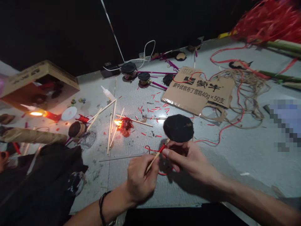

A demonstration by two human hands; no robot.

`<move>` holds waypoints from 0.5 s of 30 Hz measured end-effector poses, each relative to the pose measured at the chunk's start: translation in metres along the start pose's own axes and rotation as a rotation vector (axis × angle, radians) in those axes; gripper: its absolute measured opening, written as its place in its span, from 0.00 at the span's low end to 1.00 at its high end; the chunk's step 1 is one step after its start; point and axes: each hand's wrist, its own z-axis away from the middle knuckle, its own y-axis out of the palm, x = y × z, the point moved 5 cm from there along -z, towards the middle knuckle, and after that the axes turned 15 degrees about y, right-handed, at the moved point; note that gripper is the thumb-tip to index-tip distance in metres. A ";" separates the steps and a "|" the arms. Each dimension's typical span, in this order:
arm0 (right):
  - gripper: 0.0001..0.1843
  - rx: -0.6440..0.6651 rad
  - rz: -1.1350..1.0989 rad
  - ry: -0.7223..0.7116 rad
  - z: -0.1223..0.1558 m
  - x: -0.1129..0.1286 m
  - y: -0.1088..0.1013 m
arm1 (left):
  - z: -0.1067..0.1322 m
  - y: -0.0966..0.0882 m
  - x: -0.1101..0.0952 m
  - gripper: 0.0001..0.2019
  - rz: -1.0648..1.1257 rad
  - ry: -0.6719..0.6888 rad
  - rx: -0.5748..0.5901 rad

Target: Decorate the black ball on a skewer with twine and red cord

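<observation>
A rattle drum with a round black head and a thin pale wooden handle is held tilted above the table's front part. My left hand is closed round the lower part of the handle. Red cord is wound round the handle just below the head, and loose loops hang beneath. My right hand is closed at this winding, thumb pressed against it, fingers partly hidden under the drum head. The cord's loose length runs off to the right.
Burning red wax lies beside loose wooden sticks; a lit red candle lies further left. Several finished-looking drums stand at the back. Cut cardboard, tangled twine, an open box and black cloth surround the work area.
</observation>
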 end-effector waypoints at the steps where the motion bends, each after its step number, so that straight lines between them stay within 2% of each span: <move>1: 0.22 0.000 0.000 0.007 0.000 0.000 0.000 | 0.000 0.000 0.000 0.07 0.002 0.005 -0.002; 5: 0.22 0.002 -0.013 0.055 0.002 0.000 0.001 | -0.001 0.000 -0.001 0.06 0.004 -0.007 -0.003; 11: 0.22 0.004 -0.043 0.058 0.003 -0.001 -0.001 | 0.001 0.002 0.000 0.06 0.056 -0.111 0.001; 13: 0.22 0.048 -0.027 0.078 0.002 -0.003 -0.001 | 0.003 0.001 0.006 0.07 0.098 -0.203 -0.034; 15: 0.23 0.099 -0.004 0.118 0.002 -0.006 -0.001 | 0.007 0.000 0.019 0.11 0.188 -0.363 -0.099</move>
